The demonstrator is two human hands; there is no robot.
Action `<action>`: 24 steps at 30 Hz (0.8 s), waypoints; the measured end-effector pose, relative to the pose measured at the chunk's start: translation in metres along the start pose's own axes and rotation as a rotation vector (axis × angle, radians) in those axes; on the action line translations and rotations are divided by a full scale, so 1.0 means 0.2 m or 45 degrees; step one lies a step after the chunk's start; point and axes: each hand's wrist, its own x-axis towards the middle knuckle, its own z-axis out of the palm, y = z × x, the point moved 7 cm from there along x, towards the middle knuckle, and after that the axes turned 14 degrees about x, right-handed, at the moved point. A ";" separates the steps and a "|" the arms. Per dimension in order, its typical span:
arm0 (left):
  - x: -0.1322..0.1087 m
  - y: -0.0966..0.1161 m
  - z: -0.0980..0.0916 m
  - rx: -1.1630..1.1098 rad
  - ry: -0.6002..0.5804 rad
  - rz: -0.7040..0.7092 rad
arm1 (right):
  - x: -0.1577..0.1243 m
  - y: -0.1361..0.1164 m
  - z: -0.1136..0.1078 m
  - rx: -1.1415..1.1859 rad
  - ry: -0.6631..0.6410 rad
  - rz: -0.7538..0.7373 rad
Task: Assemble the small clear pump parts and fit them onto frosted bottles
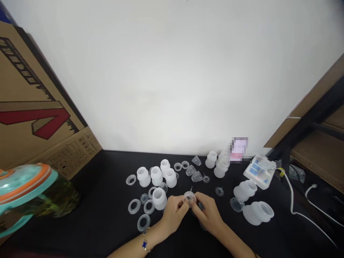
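Translucent plastic, a small round piece (189, 197) sits pinched between both hands just above the near middle of the black surface (102, 218). The left hand (174, 212) grips it from the left with its fingers (183, 204) curled onto the rim, and the right hand (209, 214) grasps it from the right, fingertips closed on the same piece. A bracelet (145, 244) with a blue charm lies on the left wrist. Just left of the hands are flat rings (134, 206) and a cluster of white cups (156, 175). Clear cones (197, 176) lie a little farther off, behind the hands. To the right rest two larger white cups (258, 212), with a white device (259, 172) and its white cable (292, 204) beyond them. A cardboard box (32, 118) leans at the far left, with a teal-and-orange lidded container (24, 186) in front of it.
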 end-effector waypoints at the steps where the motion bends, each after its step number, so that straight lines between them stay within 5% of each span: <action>1: 0.00 0.00 0.00 -0.015 -0.006 -0.005 | 0.00 0.00 0.00 -0.008 0.003 -0.014; 14: 0.00 -0.01 0.05 -0.374 -0.110 -0.070 | 0.00 -0.01 0.00 -0.063 -0.038 0.015; 24: 0.00 0.01 0.01 -0.241 -0.064 -0.026 | 0.00 -0.07 -0.01 0.138 -0.061 0.029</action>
